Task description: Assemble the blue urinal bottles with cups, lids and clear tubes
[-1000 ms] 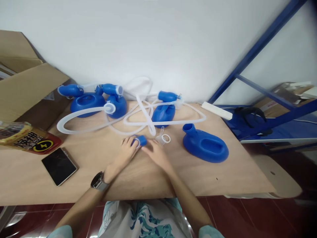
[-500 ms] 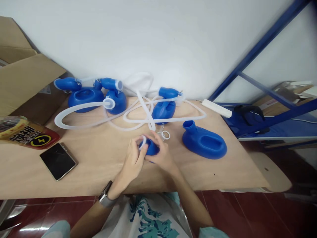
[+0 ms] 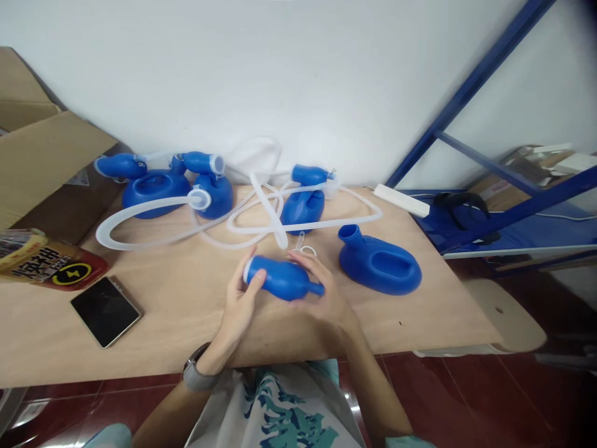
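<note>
1. Count: 4 funnels, being 1 held funnel plus others at 10, 11 and 12 o'clock from it; 4 jugs at 10, 11, 12 and 3; 1 phone at 9.
2. Held funnel was over the table, long axis near 9–3, mouth at 9, spout at 3.
3. Left hand gripped mouth end. Right hand surrounded spout end; couldn't tell if clamped.
4. Right fingers were blurred, hiding part of the ring. Bottle was cut off.

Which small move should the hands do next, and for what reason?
Perhaps the right hand should reach for the white ring: the left hand grips the wide end of the blue piece, and the ring lies on the table just beyond the hands.
</note>
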Motion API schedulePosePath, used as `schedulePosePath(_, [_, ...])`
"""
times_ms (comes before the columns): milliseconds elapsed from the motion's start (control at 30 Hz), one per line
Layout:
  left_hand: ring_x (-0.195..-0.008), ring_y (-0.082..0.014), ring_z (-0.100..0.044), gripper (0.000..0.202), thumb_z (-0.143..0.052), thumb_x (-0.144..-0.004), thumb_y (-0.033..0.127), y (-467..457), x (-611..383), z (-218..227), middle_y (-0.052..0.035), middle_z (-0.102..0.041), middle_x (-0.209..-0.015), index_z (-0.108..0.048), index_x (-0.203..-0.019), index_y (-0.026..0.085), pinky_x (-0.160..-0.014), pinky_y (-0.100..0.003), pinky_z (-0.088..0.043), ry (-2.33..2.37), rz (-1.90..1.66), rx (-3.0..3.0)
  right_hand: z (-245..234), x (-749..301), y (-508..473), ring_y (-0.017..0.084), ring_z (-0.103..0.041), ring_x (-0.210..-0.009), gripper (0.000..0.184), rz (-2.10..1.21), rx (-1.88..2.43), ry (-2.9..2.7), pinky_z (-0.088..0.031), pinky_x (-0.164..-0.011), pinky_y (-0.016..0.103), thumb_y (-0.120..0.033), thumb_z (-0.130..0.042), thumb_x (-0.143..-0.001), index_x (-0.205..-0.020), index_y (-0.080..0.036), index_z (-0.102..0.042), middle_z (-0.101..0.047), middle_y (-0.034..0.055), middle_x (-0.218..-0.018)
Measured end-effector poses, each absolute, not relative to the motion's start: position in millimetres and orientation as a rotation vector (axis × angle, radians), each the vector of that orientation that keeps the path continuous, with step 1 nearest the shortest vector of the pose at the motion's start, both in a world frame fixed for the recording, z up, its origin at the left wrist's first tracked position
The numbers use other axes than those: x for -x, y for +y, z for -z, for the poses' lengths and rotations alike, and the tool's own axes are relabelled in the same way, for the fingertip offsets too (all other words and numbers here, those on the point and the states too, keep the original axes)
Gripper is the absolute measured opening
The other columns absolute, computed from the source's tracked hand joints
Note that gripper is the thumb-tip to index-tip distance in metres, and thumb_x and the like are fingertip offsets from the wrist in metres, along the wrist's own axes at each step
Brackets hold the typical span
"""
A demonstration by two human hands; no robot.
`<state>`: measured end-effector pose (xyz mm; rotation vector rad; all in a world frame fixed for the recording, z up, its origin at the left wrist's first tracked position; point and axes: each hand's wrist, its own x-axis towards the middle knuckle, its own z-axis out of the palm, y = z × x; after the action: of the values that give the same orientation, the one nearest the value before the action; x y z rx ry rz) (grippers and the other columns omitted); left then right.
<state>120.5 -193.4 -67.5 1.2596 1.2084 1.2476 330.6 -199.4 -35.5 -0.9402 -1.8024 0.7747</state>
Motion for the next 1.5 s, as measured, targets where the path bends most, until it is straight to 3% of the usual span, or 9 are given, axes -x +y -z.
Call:
schedulePosePath(167, [-0.131, -0.0323, -0.064, 0.058, -0.068, -0.097, 0.051, -200, -126, 48, -0.0125, -0.068, -0.142, -0.060, -0.147, 0.023, -0.116, -0.050, -0.048, 1.115, -1.181, -1.413, 42, -314, -214, 0.032, -0.072, -0.118, 0.041, -0.816, 0.918, -1.498, -0.057, -0.106, 0.052, -0.049, -0.079, -0.084, -0.120, -0.029, -0.075, -0.076, 0.0086, -0.130])
schedulePosePath(367, [-0.150, -0.0322, -0.049, 0.065, -0.068, -0.100, 0.039, -207, -130, 44, -0.0136, -0.045, -0.167, -0.043, -0.159, 0.028, -0.125, -0.050, -0.039, 0.835, -1.240, -1.680, 52, -304, -225, 0.037, -0.068, -0.125, 0.050, -1.218, 0.858, -1.050, -0.055, -0.109, 0.056, -0.062, -0.078, -0.079, -0.117, -0.028, -0.075, -0.075, 0.0087, -0.129])
schedulePosePath(500, [-0.140, -0.0337, -0.058, 0.055, -0.068, -0.096, 0.047, -189, -118, 56, -0.0153, -0.061, -0.151, -0.057, -0.144, 0.022, -0.120, -0.052, -0.044, 1.086, -1.039, -1.670, 65, -316, -204, 0.035, -0.067, -0.127, 0.056, -1.333, 1.030, -1.049, -0.058, -0.106, 0.053, -0.065, -0.072, -0.085, -0.128, -0.029, -0.070, -0.072, 0.0086, -0.131])
schedulePosePath(733, [-0.097, -0.0317, -0.076, 0.075, -0.072, -0.082, 0.072, -163, -58, 92, -0.0134, -0.073, -0.122, -0.061, -0.132, 0.017, -0.088, -0.046, -0.063, 1.552, -0.972, -1.300, 111, -355, -172, 0.040, -0.041, -0.150, 0.039, -0.442, 1.617, -1.752, -0.033, -0.123, 0.069, -0.047, -0.060, -0.101, -0.133, -0.025, -0.067, -0.058, 0.0156, -0.151])
schedulePosePath(1000, [-0.147, -0.0415, -0.048, 0.055, -0.062, -0.099, 0.051, -162, -57, 110, -0.0195, -0.057, -0.150, -0.059, -0.143, 0.019, -0.124, -0.067, -0.036, 1.724, -1.145, -1.952, 115, -377, -199, 0.032, -0.063, -0.128, 0.019, -0.536, 1.625, -1.840, -0.052, -0.110, 0.055, -0.035, -0.055, -0.105, -0.095, -0.023, -0.065, -0.069, 0.0130, -0.132])
schedulePosePath(1167, [-0.149, -0.0319, -0.050, 0.038, -0.061, -0.104, 0.033, -171, -114, 74, -0.0074, -0.054, -0.160, -0.065, -0.141, 0.036, -0.124, -0.057, -0.044, 0.901, -0.912, -2.515, 49, -380, -218, 0.026, -0.070, -0.115, 0.023, -0.944, 1.364, -1.899, -0.055, -0.104, 0.042, -0.040, -0.074, -0.095, -0.112, -0.026, -0.067, -0.075, 0.0047, -0.122])
schedulePosePath(1267, [-0.147, -0.0269, -0.054, 0.034, -0.055, -0.107, 0.029, -169, -143, 56, -0.0042, -0.057, -0.159, -0.068, -0.138, 0.036, -0.123, -0.048, -0.048, 0.547, -0.686, -2.442, 28, -388, -220, 0.025, -0.072, -0.107, 0.024, -0.948, 1.309, -1.873, -0.057, -0.098, 0.040, -0.042, -0.078, -0.091, -0.107, -0.026, -0.070, -0.077, 0.0038, -0.114])
schedulePosePath(1400, [-0.137, -0.0266, -0.064, 0.027, -0.056, -0.107, 0.027, -151, -174, 50, -0.0083, -0.061, -0.155, -0.077, -0.123, 0.028, -0.116, -0.045, -0.055, 0.560, -0.867, -2.267, 30, -434, -211, 0.029, -0.070, -0.120, 0.039, -0.587, 1.405, -1.776, -0.056, -0.104, 0.046, -0.047, -0.069, -0.097, -0.130, -0.026, -0.066, -0.074, 0.0102, -0.131])
schedulePosePath(1500, [-0.141, -0.0307, -0.061, 0.022, -0.063, -0.104, 0.033, -128, -205, 50, -0.0110, -0.061, -0.155, -0.081, -0.111, 0.023, -0.120, -0.051, -0.050, 0.714, -1.072, -2.139, 43, -487, -196, 0.040, -0.056, -0.141, 0.045, 0.019, 1.613, -1.708, -0.040, -0.120, 0.064, -0.055, -0.069, -0.096, -0.128, -0.024, -0.069, -0.069, 0.0162, -0.141])
